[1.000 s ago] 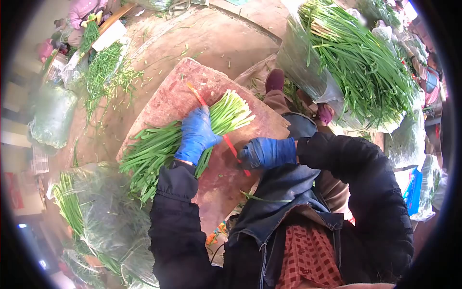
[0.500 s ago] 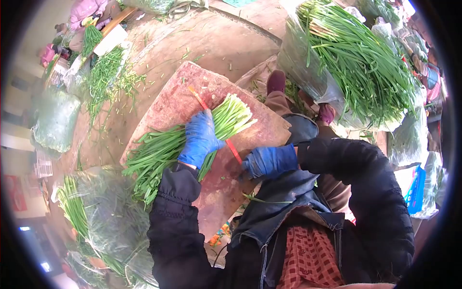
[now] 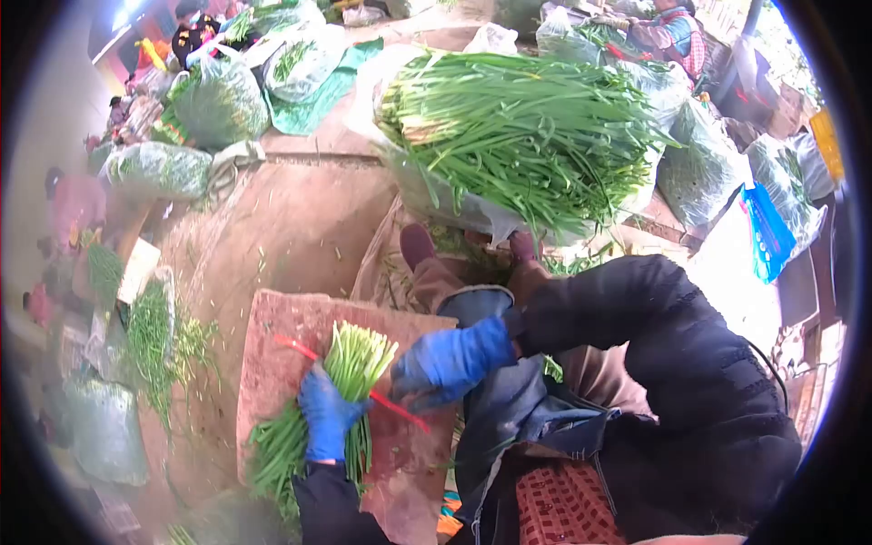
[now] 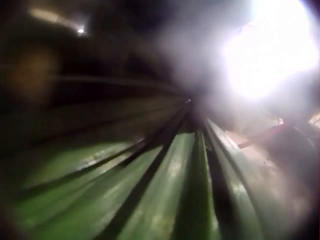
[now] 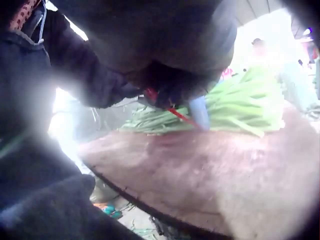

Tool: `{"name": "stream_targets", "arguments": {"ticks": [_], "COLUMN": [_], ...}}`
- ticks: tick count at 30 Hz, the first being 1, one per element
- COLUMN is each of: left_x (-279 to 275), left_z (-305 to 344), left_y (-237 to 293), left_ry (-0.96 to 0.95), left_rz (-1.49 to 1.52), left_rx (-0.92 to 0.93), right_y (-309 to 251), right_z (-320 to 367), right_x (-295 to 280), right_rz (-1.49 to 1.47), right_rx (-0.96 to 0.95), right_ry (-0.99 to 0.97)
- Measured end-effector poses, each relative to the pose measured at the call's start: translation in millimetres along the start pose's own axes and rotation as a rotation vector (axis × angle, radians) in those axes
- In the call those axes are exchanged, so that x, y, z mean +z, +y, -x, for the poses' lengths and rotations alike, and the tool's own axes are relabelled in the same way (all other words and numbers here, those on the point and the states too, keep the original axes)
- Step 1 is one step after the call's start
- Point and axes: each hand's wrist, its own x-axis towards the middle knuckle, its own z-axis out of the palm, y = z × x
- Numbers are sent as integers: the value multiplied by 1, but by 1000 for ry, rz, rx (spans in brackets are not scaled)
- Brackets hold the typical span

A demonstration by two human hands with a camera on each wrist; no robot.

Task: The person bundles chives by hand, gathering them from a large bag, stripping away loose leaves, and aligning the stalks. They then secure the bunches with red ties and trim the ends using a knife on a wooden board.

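Note:
A bunch of garlic chives [image 3: 359, 359] lies on a reddish board [image 3: 409, 481], pale cut ends pointing away. Around its middle my blue-gloved left hand [image 3: 327, 413] grips it. A red tie strip [image 3: 400, 411] runs beneath the bunch and sticks out on both sides. Over the board, beside the pale stalks, is my blue-gloved right hand [image 3: 454, 359], its fingertips close to the strip; I cannot tell whether they pinch it. Green leaves [image 4: 170, 185] fill the lower left wrist view. In the right wrist view the strip [image 5: 184, 118] passes near the shadowed fingers.
Beyond my feet stands a large open plastic bag of chives [image 3: 536, 136]. Loose chives [image 3: 150, 336] lie on the floor at left, near a filled clear bag [image 3: 104, 431]. More filled bags [image 3: 222, 104] and other people [image 3: 677, 41] are at the back.
The head view has swung, moving the board down and left and the large bag toward the middle. My left hand still grips the chives; my right hand is closer to their pale ends.

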Motion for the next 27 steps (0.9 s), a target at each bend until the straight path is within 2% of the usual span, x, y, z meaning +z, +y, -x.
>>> {"name": "stream_targets", "arguments": {"ticks": [1, 3, 4, 5, 6, 7, 8, 9, 12, 14, 17, 18, 19, 21, 22, 27], "left_x": [-2, -3, -3, -2, -1, -2, -3, -4, -7, -9, -7, -6, -5, -4, -2, -6], "left_z": [2, 3, 4, 4, 5, 4, 3, 2, 2, 3, 3, 4, 4, 5, 5, 5], "left_y": [3, 3, 2, 0, -2, -3, -3, -2, 0, 2, 1, 0, 0, -1, -3, 3], "left_ry": [4, 17, 22, 28, 44, 56, 25, -7, 2, 15, 36, 46, 45, 76, 74, 58], "left_rz": [-13, -22, -21, -20, -30, -29, -27, -26, 33, 44, 67, 82, 77, 49, 47, 72], "left_rx": [-1, 1, 26, 48, 62, 61, 46, 31, 44, 53, 68, 75, 76, 82, 85, 51], "right_y": [18, 58, 17, 19, 44, 22, 26, 37, 56, 71, 93, 108, 122, 132, 133, 138], "right_z": [11, 37, 33, 40, 53, 48, 61, 69, 77, 77, 82, 90, 99, 105, 112, 105], "right_x": [-20, -64, -104, -139, -167, -195, -218, -232, -261, -268, -278, -286, -299, -319, -322, -361], "right_rz": [18, 319, 563, 525, 650, 702, 864, 992, 1085, 1196, 1184, 1099, 1095, 763, 835, 892], "right_rx": [0, 176, 345, 486, 586, 654, 596, 739, 820, 1028, 1121, 1053, 1055, 1191, 1074, 1185], "right_ry": [2, 110, 352, 301, 132, 255, 249, 182, 147, 20, 91, 203, 208, 311, 414, 415]}}
